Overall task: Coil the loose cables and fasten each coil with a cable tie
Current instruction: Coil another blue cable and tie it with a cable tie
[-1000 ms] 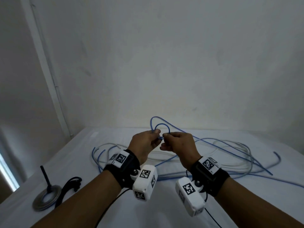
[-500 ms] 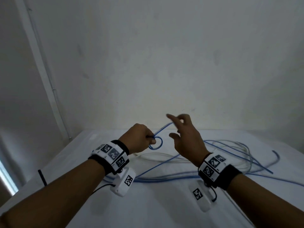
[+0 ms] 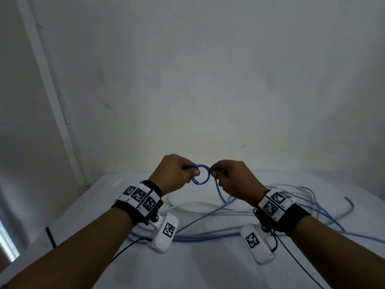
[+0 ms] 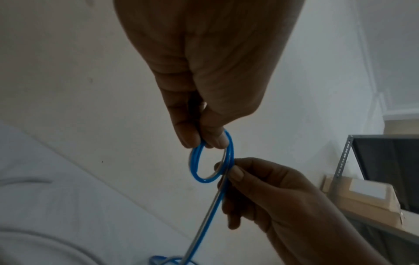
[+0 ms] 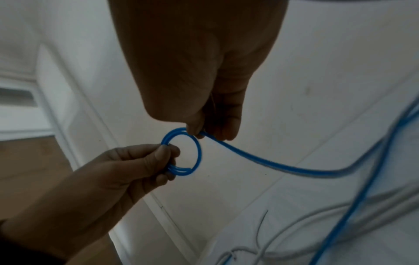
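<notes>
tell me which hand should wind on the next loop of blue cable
Probably the right hand: it pinches the cable where the loose run leaves the coil toward the table. The left hand pinches the stacked turns, so it should keep holding.

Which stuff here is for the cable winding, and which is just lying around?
For the job:
- small blue coil, pinched by the left hand and right hand
- loose blue cable on the table
- loose white cable

Just lying about:
- black stick at the table's left edge
- cardboard boxes beside the metal shelf
</notes>
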